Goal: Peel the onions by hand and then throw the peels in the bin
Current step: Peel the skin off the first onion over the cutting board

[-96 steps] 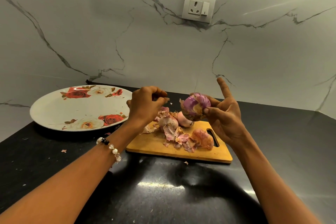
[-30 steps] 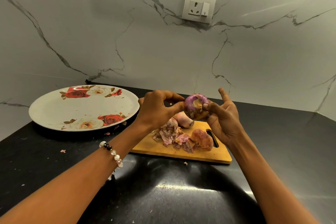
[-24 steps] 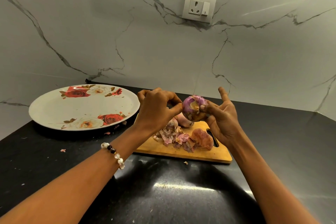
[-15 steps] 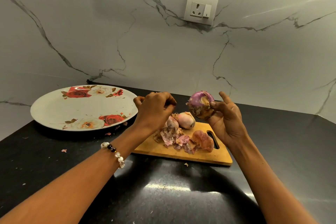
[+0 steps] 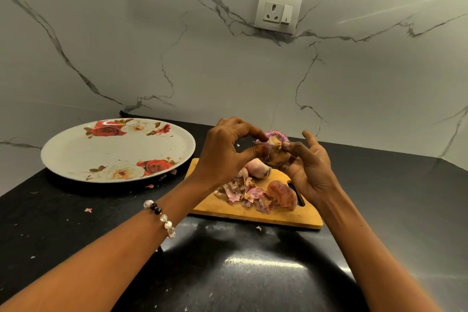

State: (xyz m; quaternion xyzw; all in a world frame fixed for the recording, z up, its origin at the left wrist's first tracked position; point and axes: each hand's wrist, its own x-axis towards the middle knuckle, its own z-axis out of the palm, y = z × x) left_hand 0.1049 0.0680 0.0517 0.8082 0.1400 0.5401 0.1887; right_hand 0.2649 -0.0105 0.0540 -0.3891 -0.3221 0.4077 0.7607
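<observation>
White marble-look walls (image 5: 228,71) with grey veins wrap round a corner behind a glossy black bench (image 5: 253,273), with a white socket and switch plate (image 5: 278,11) up on the back wall. Over near the left edge of the bench, close to the wall, sits a big white plate (image 5: 76,157) with red and cream roses printed on it, nothing on it as far as I can see. A few tiny peel scraps (image 5: 88,210) are scattered on the black top in front of it. The left hand (image 5: 225,152), with a bead bracelet (image 5: 160,218) on the wrist, has its fingers curled in and thumb and forefinger pinching at the skin of a purple onion (image 5: 274,147) held up in the air above the board. The right hand (image 5: 309,172) cups that onion from the other side, fingers curled round it, index finger sticking up. Below them, towards the back middle of the bench, lies a wooden chopping board (image 5: 255,214) carrying a pale peeled onion (image 5: 257,168) at its far side, a heap of pinkish peels (image 5: 243,194) in the middle, and a brownish unpeeled onion (image 5: 282,197) right by the handle slot.
</observation>
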